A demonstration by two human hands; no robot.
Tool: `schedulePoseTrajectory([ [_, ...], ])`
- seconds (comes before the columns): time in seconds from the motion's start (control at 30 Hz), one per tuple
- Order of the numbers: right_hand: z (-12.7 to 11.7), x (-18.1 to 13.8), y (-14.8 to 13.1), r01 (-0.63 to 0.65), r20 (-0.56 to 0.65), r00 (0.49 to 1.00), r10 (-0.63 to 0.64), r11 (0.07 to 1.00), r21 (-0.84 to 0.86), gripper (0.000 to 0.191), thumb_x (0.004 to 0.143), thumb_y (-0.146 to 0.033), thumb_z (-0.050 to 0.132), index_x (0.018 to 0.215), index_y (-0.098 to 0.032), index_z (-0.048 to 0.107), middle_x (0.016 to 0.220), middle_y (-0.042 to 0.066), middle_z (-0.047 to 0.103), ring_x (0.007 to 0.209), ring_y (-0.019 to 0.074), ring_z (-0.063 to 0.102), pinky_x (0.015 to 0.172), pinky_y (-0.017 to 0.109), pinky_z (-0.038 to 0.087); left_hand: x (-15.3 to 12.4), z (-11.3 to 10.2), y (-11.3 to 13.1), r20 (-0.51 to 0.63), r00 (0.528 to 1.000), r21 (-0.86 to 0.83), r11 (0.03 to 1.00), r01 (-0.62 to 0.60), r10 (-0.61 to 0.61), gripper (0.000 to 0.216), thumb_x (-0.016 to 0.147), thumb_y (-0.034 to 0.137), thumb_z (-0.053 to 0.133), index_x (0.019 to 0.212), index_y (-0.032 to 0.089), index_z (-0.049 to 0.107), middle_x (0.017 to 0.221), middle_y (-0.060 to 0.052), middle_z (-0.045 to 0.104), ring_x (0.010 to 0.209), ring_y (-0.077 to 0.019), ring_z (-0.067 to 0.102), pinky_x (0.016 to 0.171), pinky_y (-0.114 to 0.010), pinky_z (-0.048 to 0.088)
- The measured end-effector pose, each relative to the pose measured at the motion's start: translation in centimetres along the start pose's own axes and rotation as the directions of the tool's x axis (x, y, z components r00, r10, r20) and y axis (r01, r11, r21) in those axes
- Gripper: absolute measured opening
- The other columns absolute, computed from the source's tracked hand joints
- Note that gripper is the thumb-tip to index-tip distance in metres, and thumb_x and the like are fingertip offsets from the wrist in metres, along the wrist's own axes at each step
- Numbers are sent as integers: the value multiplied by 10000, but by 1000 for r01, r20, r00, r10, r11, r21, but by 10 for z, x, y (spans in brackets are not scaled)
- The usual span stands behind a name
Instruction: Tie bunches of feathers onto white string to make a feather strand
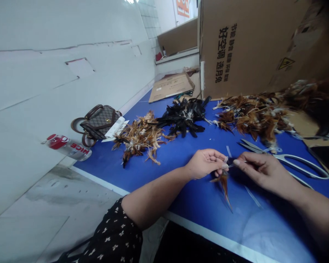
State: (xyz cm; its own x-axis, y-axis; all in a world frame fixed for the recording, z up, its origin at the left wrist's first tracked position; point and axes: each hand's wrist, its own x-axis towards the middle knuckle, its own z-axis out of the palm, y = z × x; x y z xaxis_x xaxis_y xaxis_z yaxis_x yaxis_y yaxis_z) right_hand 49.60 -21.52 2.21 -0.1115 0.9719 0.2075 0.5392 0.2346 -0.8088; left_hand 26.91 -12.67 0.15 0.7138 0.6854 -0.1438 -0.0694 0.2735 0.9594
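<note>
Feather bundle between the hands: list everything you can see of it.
The small bundle of brown and orange feathers is slim and tapered, rusty with darker tips. Its quill ends point up, pinched by fingers of the left hand. Its tips hang down toward the blue tabletop; whether they touch it is unclear. Fingers of the right hand seem to pinch a thin pale strand at its top end.

Both bare forearms reach in and meet at centre. The left hand [205, 163] is curled, fingertips pinched together. The right hand [259, 170] faces it, thumb and forefinger nipped, fingertips nearly touching the left's. Left elbow sharply bent.
</note>
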Motion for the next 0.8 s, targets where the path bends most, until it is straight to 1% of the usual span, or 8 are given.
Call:
schedulePoseTrajectory([
  [0.17, -6, 1, -7, -7, -47, 999, 7, 1000, 15, 695, 1013, -859, 583, 714, -237, 662, 652, -4, 522, 645, 162, 459, 570, 282, 419, -2, 3, -4, 32, 996, 54, 995, 86, -88, 664, 613, 505, 1094, 1002, 127, 710, 730, -14, 765, 554, -81, 648, 561, -226, 522],
  [0.33, 4, 1, -19, -57, -13, 998, 59, 991, 124, 686, 985, -865, 633, 752, -229, 743, 671, 15, 645, 623, 156, 513, 589, 285, 462, -9, 15, -4, 49, 988, 151, 979, 137, -146, 587, 645, 533, 1073, 900, 125, 737, 752, -27, 765, 571, -73, 626, 566, -225, 524],
  [0.5, 13, 0, -26, -115, 0, 993, 119, 957, 265, 636, 956, -829, 723, 753, -227, 750, 637, 16, 698, 571, 139, 543, 554, 272, 460, -15, 18, -4, 67, 985, 206, 968, 145, -161, 514, 751, 568, 1009, 833, 136, 744, 749, -27, 738, 602, -76, 608, 575, -211, 492],
  [0.6, 17, 0, -24, -162, 20, 986, 164, 930, 331, 617, 936, -820, 756, 766, -227, 731, 611, 9, 681, 520, 131, 542, 514, 271, 450, -15, 14, -5, 95, 983, 197, 971, 134, -155, 442, 833, 530, 957, 917, 127, 796, 790, -45, 752, 615, -80, 604, 572, -209, 457],
  [0.67, 19, 2, -17, -168, -58, 978, 199, 926, 339, 573, 928, -808, 773, 905, -235, 762, 651, 8, 705, 537, 149, 589, 536, 285, 489, -14, 12, -5, 111, 983, 182, 976, 123, -145, 404, 871, 497, 927, 982, 121, 830, 824, -55, 766, 637, -78, 603, 592, -209, 452],
  [0.7, 20, 2, -12, -160, -136, 967, 215, 930, 332, 569, 922, -803, 781, 1018, -242, 773, 704, 14, 730, 573, 166, 630, 566, 299, 520, -13, 11, -5, 112, 984, 167, 979, 116, -136, 397, 879, 489, 920, 994, 118, 839, 828, -57, 768, 644, -77, 601, 605, -210, 456],
  [0.77, 19, 4, -3, -140, -327, 917, 229, 951, 274, 617, 917, -784, 791, 1229, -254, 746, 837, 38, 773, 679, 205, 695, 633, 333, 559, -11, 10, -4, 98, 988, 118, 987, 105, -117, 407, 865, 490, 927, 982, 108, 845, 822, -62, 770, 653, -79, 604, 631, -218, 472],
  [0.8, 17, 4, 0, -134, -409, 887, 215, 967, 217, 613, 923, -767, 791, 1254, -254, 738, 896, 56, 782, 727, 221, 704, 648, 345, 554, -10, 10, -4, 88, 990, 87, 991, 101, -109, 423, 843, 494, 942, 967, 102, 843, 820, -66, 771, 658, -82, 611, 638, -222, 479],
])
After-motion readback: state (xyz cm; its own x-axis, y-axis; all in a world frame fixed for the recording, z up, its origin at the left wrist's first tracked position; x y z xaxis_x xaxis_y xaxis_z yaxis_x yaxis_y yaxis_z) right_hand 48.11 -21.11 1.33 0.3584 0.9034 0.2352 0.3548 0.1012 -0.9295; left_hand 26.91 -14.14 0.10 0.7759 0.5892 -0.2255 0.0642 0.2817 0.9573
